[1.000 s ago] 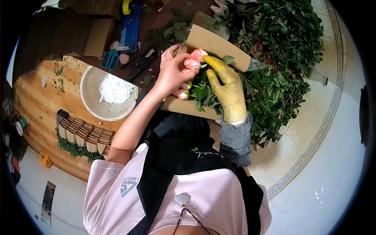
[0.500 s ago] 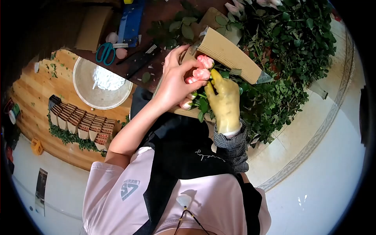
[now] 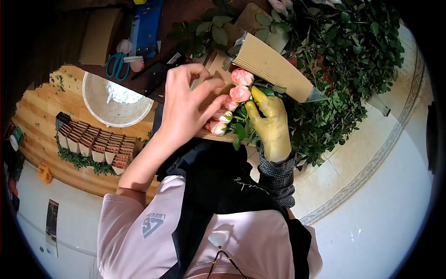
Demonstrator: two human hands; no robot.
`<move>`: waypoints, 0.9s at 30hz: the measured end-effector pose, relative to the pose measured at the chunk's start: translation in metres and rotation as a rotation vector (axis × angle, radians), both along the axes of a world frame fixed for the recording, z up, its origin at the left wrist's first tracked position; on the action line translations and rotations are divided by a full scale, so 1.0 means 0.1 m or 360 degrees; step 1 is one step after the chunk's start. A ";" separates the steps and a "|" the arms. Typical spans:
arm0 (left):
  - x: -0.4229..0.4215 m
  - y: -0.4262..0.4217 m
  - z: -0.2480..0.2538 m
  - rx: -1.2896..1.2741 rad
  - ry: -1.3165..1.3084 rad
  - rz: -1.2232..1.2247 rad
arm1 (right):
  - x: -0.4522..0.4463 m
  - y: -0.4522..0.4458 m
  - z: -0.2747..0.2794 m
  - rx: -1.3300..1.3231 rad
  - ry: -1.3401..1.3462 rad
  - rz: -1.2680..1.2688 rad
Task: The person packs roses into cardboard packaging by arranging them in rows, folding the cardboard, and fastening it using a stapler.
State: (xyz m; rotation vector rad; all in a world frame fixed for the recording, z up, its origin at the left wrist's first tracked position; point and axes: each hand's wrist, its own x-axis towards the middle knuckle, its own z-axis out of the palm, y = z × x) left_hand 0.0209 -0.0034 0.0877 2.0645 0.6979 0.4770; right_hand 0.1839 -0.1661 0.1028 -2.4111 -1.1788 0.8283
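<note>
Pink roses (image 3: 240, 94) lie in a bunch, heads stacked along a piece of corrugated cardboard (image 3: 217, 65). A folded cardboard flap (image 3: 274, 67) with clear plastic at its ends stands up beyond them. My bare left hand (image 3: 183, 104) is over the left side of the blooms, its fingers apart and curved; the thumb is close to the middle rose heads. Wearing a yellow glove, my right hand (image 3: 270, 121) has thumb and forefinger closed around the rose stems just below the upper heads. The exact stems between those fingertips are hidden. Green leaves (image 3: 239, 130) hang below.
A large heap of leafy stems (image 3: 344, 69) lies to the right. Teal-handled scissors (image 3: 117, 66) rest on the dark table, near a white bowl (image 3: 95, 109) holding white pieces. Several wrapped rose bunches (image 3: 95, 144) lie in a row on the wooden surface at left.
My left hand has drawn back to the left from the upper rose heads, and its fingers have opened. My right hand stays at the stems, almost unmoved.
</note>
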 end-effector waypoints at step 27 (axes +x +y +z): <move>0.19 -0.34 0.02 -0.0320 -0.0109 -0.0077 | 0.04 -0.03 -0.08 0.0110 0.0165 -0.0223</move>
